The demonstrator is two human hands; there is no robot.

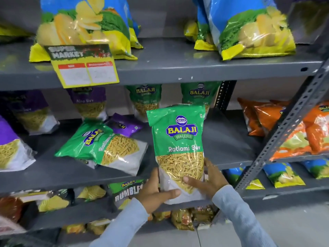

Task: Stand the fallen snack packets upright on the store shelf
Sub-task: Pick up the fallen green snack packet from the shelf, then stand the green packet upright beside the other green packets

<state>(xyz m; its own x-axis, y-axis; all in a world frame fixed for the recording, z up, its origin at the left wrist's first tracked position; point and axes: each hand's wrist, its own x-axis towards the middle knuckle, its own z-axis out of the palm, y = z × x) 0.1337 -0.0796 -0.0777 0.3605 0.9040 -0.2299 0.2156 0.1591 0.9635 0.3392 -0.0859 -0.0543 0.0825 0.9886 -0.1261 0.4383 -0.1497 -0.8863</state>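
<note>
Both hands, left hand (156,191) and right hand (206,182), clasp the glossy green plastic sev packet (178,139) upright before the grey metal shelf (222,139). Best seated base-first toward twelve o'clock, beside standing packets, before letting go.

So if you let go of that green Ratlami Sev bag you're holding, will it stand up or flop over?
Probably flops. The green packet looks like soft, shiny plastic, so likely slippery and bendy. Its twin already lies fallen on the shelf. Both the left hand and the right hand steady its bottom.
</note>
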